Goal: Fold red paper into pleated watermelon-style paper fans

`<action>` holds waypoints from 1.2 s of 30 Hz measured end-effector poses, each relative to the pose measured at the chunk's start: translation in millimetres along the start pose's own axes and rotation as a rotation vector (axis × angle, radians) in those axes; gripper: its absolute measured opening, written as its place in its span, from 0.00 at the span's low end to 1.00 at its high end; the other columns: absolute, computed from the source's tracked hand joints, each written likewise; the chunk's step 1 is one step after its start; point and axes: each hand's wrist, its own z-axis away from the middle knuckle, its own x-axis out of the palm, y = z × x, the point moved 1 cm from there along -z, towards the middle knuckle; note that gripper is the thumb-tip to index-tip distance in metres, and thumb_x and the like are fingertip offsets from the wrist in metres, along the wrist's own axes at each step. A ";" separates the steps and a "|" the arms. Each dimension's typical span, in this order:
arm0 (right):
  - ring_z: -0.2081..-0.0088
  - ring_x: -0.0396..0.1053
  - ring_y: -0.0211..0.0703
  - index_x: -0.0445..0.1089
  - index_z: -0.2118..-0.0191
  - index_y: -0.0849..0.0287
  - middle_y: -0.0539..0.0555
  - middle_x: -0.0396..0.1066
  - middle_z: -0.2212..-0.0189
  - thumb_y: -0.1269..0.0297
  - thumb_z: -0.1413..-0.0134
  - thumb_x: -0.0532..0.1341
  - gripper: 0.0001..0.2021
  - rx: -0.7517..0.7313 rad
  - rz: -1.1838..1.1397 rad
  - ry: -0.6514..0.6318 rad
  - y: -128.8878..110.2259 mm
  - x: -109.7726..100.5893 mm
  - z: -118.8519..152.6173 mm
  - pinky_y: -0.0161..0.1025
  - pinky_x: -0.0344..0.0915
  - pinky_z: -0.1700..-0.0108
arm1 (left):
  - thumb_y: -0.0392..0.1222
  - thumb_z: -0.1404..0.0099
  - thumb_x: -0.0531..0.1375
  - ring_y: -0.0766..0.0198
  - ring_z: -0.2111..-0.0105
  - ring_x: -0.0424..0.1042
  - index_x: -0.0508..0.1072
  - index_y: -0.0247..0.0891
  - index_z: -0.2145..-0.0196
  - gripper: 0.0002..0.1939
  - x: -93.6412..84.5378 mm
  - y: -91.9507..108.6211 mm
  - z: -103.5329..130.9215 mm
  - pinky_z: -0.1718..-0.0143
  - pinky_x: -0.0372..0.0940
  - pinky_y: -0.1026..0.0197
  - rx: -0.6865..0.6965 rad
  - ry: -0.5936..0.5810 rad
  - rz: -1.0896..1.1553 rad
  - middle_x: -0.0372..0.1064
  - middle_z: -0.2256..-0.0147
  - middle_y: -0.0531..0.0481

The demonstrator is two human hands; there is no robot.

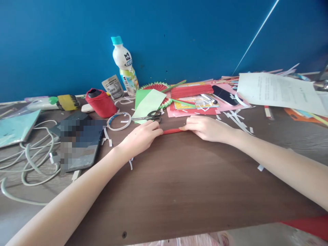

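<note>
A narrow folded strip of red paper (172, 131) lies across the brown desk between my two hands. My left hand (145, 135) is closed on its left end, with thumb and fingers pressed together. At the other end, my right hand (202, 128) pinches the strip with its fingertips. Just behind my left hand rest scissors (153, 117), partly over light green paper (148, 106). A roll of tape (119, 121) lies left of the scissors. Beyond my right hand sits a stack of pleated red paper (191, 90).
A bottle (125, 65) stands against the blue wall. At left are a red-wrapped object (101, 103), a tablet-like device (84, 147) and looped white cables (28, 153). A phone (225, 95), white paper scraps (237, 119) and a printed sheet (276, 90) lie at right.
</note>
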 end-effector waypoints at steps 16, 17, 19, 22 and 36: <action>0.67 0.66 0.39 0.73 0.65 0.57 0.54 0.67 0.68 0.67 0.46 0.55 0.09 0.367 -0.395 0.124 2.5 -2.6 11.2 0.41 0.64 0.62 | 0.32 0.37 0.46 0.64 0.61 0.67 0.73 0.37 0.60 0.17 9.6 -11.5 6.5 0.59 0.63 0.63 -0.091 0.108 0.273 0.69 0.61 0.46; 0.67 0.66 0.39 0.73 0.65 0.57 0.54 0.67 0.68 0.67 0.46 0.55 0.09 0.363 -0.381 0.128 2.3 -2.3 11.5 0.41 0.64 0.62 | 0.32 0.37 0.46 0.64 0.61 0.67 0.73 0.38 0.58 0.18 9.3 -11.8 7.0 0.59 0.63 0.63 -0.092 0.108 0.271 0.69 0.61 0.46; 0.67 0.66 0.39 0.73 0.64 0.57 0.54 0.67 0.68 0.68 0.45 0.55 0.09 0.343 -0.345 0.126 2.5 -1.8 12.6 0.41 0.64 0.62 | 0.32 0.36 0.46 0.65 0.61 0.66 0.73 0.38 0.57 0.18 8.3 -12.5 7.8 0.59 0.63 0.62 -0.088 0.113 0.264 0.69 0.61 0.46; 0.67 0.65 0.40 0.72 0.63 0.57 0.54 0.68 0.69 0.70 0.44 0.53 0.10 0.267 -0.262 0.117 4.2 -1.6 14.6 0.42 0.63 0.63 | 0.31 0.36 0.45 0.64 0.62 0.65 0.73 0.39 0.56 0.19 6.6 -14.4 8.8 0.59 0.63 0.61 -0.075 0.125 0.241 0.70 0.63 0.47; 0.70 0.63 0.41 0.72 0.66 0.59 0.54 0.69 0.74 0.73 0.44 0.50 0.13 0.081 -0.056 0.090 6.5 -3.2 16.3 0.42 0.62 0.64 | 0.28 0.36 0.44 0.64 0.63 0.63 0.70 0.40 0.52 0.22 7.5 -18.5 12.7 0.59 0.62 0.62 0.023 0.086 0.165 0.70 0.63 0.47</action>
